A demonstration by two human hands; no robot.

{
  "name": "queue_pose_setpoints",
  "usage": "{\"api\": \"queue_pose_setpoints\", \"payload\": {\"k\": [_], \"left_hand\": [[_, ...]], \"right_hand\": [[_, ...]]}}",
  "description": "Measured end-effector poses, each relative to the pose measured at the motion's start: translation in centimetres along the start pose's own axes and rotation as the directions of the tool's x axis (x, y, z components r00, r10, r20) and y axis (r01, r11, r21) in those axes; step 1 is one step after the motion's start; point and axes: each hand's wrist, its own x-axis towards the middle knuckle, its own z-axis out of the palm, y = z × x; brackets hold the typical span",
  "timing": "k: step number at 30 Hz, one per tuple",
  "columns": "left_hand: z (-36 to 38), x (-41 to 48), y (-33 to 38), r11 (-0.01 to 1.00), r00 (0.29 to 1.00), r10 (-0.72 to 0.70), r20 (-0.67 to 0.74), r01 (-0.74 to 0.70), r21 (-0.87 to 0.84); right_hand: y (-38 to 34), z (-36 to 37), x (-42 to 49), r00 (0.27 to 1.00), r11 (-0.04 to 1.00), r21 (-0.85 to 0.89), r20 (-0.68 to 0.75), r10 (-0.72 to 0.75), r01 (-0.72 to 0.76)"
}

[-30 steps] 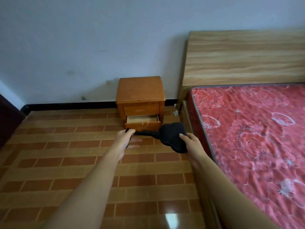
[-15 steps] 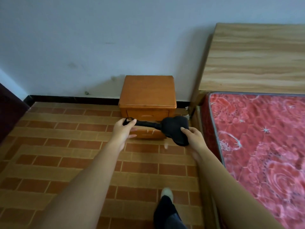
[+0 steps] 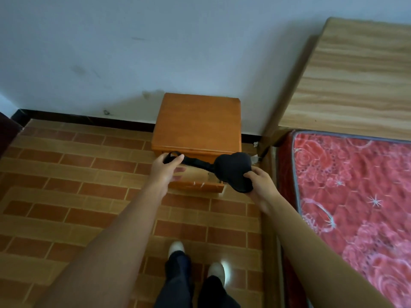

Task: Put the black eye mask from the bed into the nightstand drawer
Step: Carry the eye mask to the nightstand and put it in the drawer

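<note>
The black eye mask is stretched between both hands just above the pulled-out drawer of the orange wooden nightstand. My right hand grips the padded mask body from below. My left hand pinches the looped end of its strap, out to the left. The drawer's inside is mostly hidden behind my hands and the mask.
The bed with its red patterned mattress and light wooden headboard stands close on the right. The nightstand backs onto a white wall. Brick-pattern floor tiles spread to the left. My feet stand just short of the nightstand.
I have stepped closer to the nightstand, which now looms larger below me. Both hands carried the mask from in front of the drawer to right above it.
</note>
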Motion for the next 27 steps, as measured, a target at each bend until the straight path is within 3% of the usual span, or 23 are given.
{"api": "queue_pose_setpoints", "payload": {"k": [4,13,27], "left_hand": [[0.2,3.3,0.5,0.999,0.999,-0.041,0.033,0.041,0.015],[-1.0,12.8,-2.9,0.987,0.990,-0.129,0.061,0.123,0.102],[-1.5,29.0,-20.6,0.966,0.995,-0.093,0.022,0.085,0.242]], "right_hand": [[0.0,1.0,2.5,0.999,0.997,0.071,-0.048,0.022,-0.019],[4.1,3.8,9.9,0.985,0.997,0.056,-0.167,0.053,-0.045],[20.5,4.1,28.9,0.978,0.984,-0.129,-0.185,0.094,-0.119]]}}
